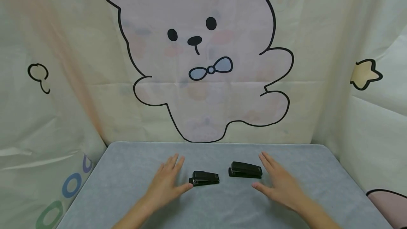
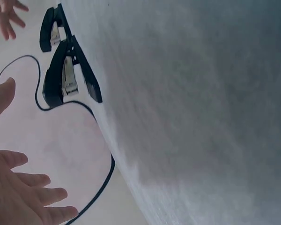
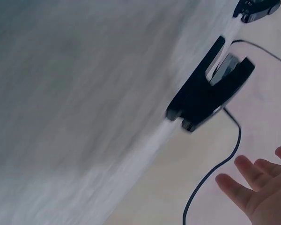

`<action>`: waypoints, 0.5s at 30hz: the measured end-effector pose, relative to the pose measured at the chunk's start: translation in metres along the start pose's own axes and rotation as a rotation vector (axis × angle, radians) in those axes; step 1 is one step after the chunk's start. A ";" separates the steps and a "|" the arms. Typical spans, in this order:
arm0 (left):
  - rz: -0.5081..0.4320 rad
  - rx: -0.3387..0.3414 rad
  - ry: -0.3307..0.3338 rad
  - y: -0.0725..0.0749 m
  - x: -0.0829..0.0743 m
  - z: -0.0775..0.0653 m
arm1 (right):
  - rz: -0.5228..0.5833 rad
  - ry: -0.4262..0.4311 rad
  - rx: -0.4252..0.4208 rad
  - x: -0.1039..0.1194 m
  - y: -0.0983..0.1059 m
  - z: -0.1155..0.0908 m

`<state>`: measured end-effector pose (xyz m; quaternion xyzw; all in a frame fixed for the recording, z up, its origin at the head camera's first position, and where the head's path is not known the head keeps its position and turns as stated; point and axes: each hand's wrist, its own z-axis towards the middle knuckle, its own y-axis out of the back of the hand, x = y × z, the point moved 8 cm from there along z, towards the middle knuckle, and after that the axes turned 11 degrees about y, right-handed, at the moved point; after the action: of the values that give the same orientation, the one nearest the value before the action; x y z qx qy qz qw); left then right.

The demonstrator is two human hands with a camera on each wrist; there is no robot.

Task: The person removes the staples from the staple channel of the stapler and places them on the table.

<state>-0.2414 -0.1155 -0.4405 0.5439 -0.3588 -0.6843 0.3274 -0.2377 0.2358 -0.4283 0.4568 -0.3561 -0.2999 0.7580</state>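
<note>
Two black staplers lie on the pale blue-grey table. The smaller stapler (image 1: 205, 178) is nearest my left hand (image 1: 166, 183), whose thumb tip points at its left end. Just left of my right hand (image 1: 281, 185) lies the larger stapler (image 1: 245, 170). Both hands hover with fingers spread and hold nothing. In the left wrist view, the smaller stapler (image 2: 58, 77) shows its metal inner part between its parted arms, beyond the fingers of my left hand (image 2: 14, 197). The right wrist view has the larger stapler (image 3: 208, 89) above my right hand (image 3: 267, 192).
The table (image 1: 206, 207) has rounded far corners. Behind it hangs a cream cloth backdrop (image 1: 302, 116) with a cartoon bear outline and a blue bow tie. More printed cloth (image 1: 31, 126) lines the left side, and a star-printed cloth (image 1: 378, 116) lines the right.
</note>
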 end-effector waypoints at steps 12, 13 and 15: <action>-0.154 0.076 0.015 -0.018 -0.007 0.002 | 0.151 0.006 0.060 0.036 -0.029 0.023; -0.166 0.084 0.015 -0.020 -0.008 0.002 | 0.164 0.003 0.071 0.039 -0.031 0.025; -0.192 0.104 0.023 -0.022 -0.008 0.003 | 0.191 -0.002 0.089 0.044 -0.036 0.028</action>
<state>-0.2437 -0.0965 -0.4546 0.5999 -0.3363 -0.6865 0.2360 -0.2407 0.1738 -0.4396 0.4537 -0.4120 -0.2106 0.7617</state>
